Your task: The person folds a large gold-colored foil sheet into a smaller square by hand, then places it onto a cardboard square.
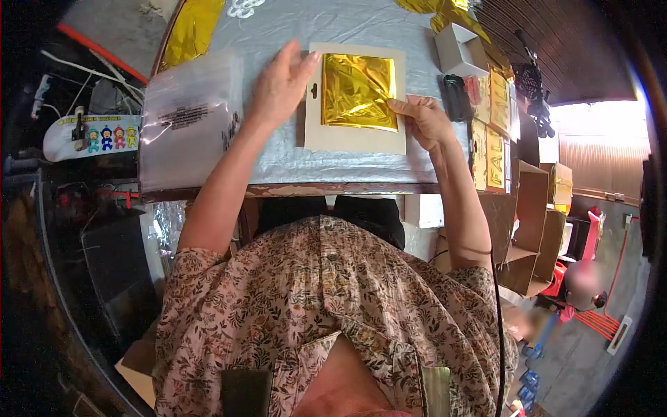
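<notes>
A folded sheet of shiny gold foil lies flat against a pale backing card, which has a dark hang slot on its left side. My right hand grips the card's right edge, thumb pressed on the foil and fingers partly hidden behind the card. Just off the card's upper left edge is my left hand, slightly blurred, with its thumb and fingers apart and nothing in it. Left of that hand, a stack of clear plastic bags with printed text rests on the table's plastic-covered top.
A white open box stands at the back right, near a black object and gold-lettered packages. More gold foil lies at the back left. Cardboard compartments stand right of the table. Another person is at far right.
</notes>
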`<state>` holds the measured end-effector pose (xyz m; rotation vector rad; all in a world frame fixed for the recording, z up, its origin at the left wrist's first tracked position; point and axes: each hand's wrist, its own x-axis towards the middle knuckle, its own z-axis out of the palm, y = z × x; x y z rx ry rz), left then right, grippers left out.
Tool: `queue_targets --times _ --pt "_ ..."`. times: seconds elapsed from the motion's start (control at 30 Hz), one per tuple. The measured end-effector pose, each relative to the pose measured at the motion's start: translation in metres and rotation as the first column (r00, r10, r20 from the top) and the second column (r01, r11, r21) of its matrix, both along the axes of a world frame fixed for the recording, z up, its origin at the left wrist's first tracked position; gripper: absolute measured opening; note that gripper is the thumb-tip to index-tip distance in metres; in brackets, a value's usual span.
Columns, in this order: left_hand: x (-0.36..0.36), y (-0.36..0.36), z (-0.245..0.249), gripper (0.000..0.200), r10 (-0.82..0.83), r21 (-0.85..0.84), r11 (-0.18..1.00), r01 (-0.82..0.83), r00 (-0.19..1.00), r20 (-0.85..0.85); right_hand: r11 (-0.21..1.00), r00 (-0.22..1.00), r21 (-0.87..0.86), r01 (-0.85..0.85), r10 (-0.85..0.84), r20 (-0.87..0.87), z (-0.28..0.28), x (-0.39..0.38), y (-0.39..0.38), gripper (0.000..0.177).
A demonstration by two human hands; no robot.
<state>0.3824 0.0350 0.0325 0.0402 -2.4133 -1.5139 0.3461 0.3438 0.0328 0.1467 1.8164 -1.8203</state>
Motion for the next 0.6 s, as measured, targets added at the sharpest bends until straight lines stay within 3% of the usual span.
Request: queue_targets --times 0.03,0.07,0.1,0.2,0.3,0.33,0.4,0.43,0.6 --pt "0.008 0.000 0.007 0.063 0.008 -0.002 1.000 -0.008 1.000 0.002 0.998 0.998 -0.034 0.049 -0.050 -0.044 -0.001 0.004 0.001 0.015" --pt "0.018 0.000 0.018 0.056 -0.181 0.273 0.953 0.131 0.969 0.166 0.999 0.998 -0.035 0.040 -0.041 -0.036 0.008 0.011 0.000 0.015" --pt "0.026 0.000 0.023 0.050 -0.394 0.546 0.813 0.201 0.881 0.262 0.997 0.999 -0.070 0.037 -0.036 0.009 0.021 0.017 0.001 0.014" --pt "0.033 0.008 0.015 0.041 -0.480 0.629 0.737 0.246 0.846 0.232 0.990 0.998 -0.128 -0.051 0.056 0.035 0.020 0.016 0.014 0.025" --pt "0.047 0.030 0.043 0.030 -0.410 0.752 0.637 0.169 0.901 0.145 0.952 0.990 -0.307 -0.004 0.046 0.130 0.018 0.026 0.018 0.036" --pt "0.048 0.036 0.048 0.030 -0.398 0.758 0.632 0.162 0.907 0.138 0.954 0.990 -0.298 -0.019 0.059 0.127 0.016 0.028 0.021 0.036" --pt "0.052 0.044 0.055 0.030 -0.403 0.759 0.613 0.219 0.913 0.063 0.849 0.975 -0.528 0.027 0.094 0.200 -0.002 0.029 0.034 0.036" --pt "0.055 0.044 0.060 0.030 -0.415 0.698 0.667 0.263 0.908 0.054 0.792 0.976 -0.610 0.015 0.120 0.181 -0.021 0.026 0.046 0.037" --pt "0.072 0.055 0.097 0.033 -0.427 0.727 0.630 0.274 0.904 0.030 0.737 0.967 -0.657 0.160 0.018 0.256 0.002 0.050 0.033 0.025"
